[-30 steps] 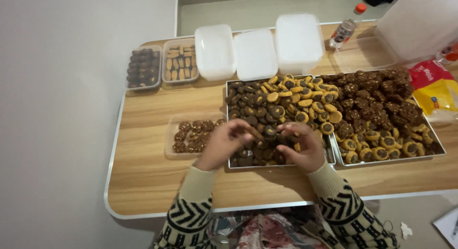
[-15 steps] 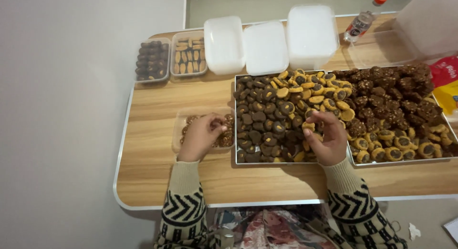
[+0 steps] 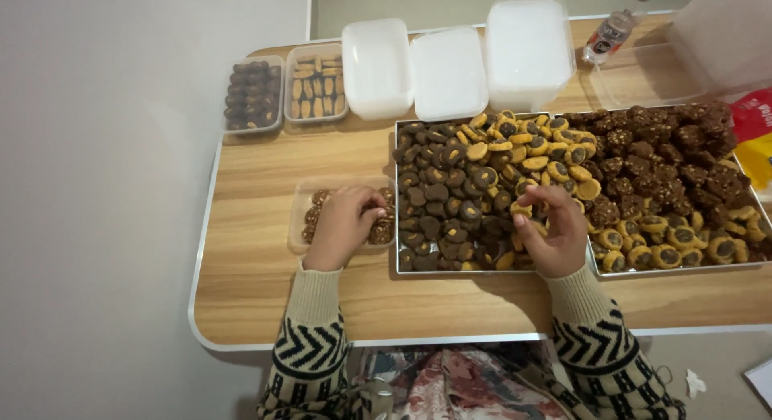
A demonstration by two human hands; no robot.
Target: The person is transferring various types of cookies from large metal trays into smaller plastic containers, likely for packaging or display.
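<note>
My left hand (image 3: 344,224) rests over a small clear plastic container (image 3: 299,219) holding several dark round cookies, its fingers curled down onto them. My right hand (image 3: 550,229) hovers above a metal baking tray (image 3: 400,267) packed with dark and yellow chocolate-filled cookies, pinching one small yellow cookie (image 3: 523,210) between thumb and fingers. A second tray (image 3: 683,269) of brown clusters and yellow cookies lies to the right, touching the first. Both arms wear patterned knit sleeves.
At the table's back stand two filled clear containers (image 3: 256,96) (image 3: 317,88), three white plastic tubs or lids (image 3: 447,74), a small bottle (image 3: 607,35) and a large clear box (image 3: 708,42). A red and yellow packet (image 3: 754,142) lies at the right edge. The wooden table (image 3: 257,299) ends near my lap.
My left hand moved from the tray to the small container on the left. My right hand stayed over the tray and picked up a yellow cookie. The camera tilted slightly.
</note>
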